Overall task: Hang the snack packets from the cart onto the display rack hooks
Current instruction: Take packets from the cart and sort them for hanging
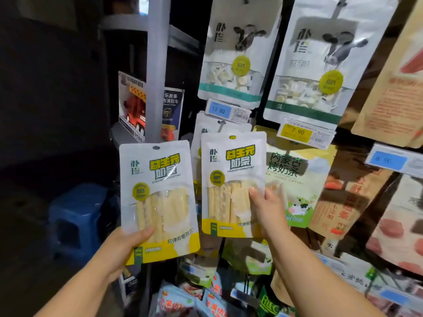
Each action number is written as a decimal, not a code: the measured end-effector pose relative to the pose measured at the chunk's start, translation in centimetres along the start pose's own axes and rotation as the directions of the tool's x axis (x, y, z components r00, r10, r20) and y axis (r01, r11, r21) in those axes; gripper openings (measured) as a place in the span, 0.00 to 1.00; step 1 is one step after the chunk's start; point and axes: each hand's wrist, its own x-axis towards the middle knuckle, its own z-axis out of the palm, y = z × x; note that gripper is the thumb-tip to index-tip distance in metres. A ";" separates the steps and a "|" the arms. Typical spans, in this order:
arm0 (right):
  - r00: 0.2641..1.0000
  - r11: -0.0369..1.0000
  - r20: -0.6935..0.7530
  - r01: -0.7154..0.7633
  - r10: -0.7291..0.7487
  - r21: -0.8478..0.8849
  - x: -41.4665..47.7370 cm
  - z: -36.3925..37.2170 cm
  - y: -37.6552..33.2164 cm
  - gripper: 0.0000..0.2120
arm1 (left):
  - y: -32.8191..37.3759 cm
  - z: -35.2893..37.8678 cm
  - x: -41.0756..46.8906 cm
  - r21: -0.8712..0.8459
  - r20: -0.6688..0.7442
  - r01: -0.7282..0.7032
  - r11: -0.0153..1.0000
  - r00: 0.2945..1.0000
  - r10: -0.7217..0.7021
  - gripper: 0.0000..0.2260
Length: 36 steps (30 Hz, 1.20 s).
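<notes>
Listing what my head view gives me, every place taken from the blue price tag [220, 110] marked 13 80.

Item 1, left hand [123, 245]: below and left of the tag. The thumb lies across the lower front of the left packet [158, 197] and the other fingers are hidden behind it; I take it as a pinch. The packet's top edge sits below-left of the tag, clear of any hook.

Item 2, right hand [267, 211]: below and right of the tag. The thumb presses on the clear window of the right packet [231, 179] with the fingers behind, so a pinch at its right edge. The packet stands upright directly under the tag, its hang hole [232, 137] just beneath.

Item 3, hook [221, 122]: just under the tag, carrying a matching hung packet [206, 124] that the right packet mostly covers. Whether the right packet's hole is on the hook I cannot tell.

Item 4, cart: not in view.

Risks, in my judgement:
- The small hole may miss the hook tip, since the packet itself hides the tip from me.
- An edge pinch lets the packet swing or twist as I push.
- A hard push could knock the tag or lift the hung packet off.
- The left packet, held low at one corner, could slip while I attend to the right.
</notes>
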 end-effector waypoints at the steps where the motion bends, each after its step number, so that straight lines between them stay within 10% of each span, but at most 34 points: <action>1: 1.000 1.000 0.016 0.013 -0.013 0.001 0.3 0.5 -0.3 0.09 | 0.1 -0.2 0.0 0.000 0.022 0.002 1.000 1.000 -0.002 0.18; 8: 0.999 0.999 0.006 0.047 -0.047 0.015 1.8 3.2 -2.4 0.06 | 1.4 -1.0 0.5 0.035 0.095 -0.031 0.999 0.995 0.027 0.47; 25: 0.999 0.991 -0.028 -0.033 0.029 -0.128 5.0 5.9 -2.0 0.13 | 2.1 1.2 4.3 0.011 0.178 -0.020 1.000 0.984 0.018 0.46; 31: 0.961 0.971 -0.168 0.197 -0.219 -0.138 3.1 5.3 -1.9 0.08 | 2.5 3.5 6.0 0.025 0.253 -0.025 0.999 0.967 0.018 0.44; 36: 0.966 0.966 0.128 0.237 -0.223 -0.105 1.7 4.9 -2.3 0.11 | 2.7 5.5 7.0 0.047 0.326 0.005 0.999 0.945 -0.020 0.42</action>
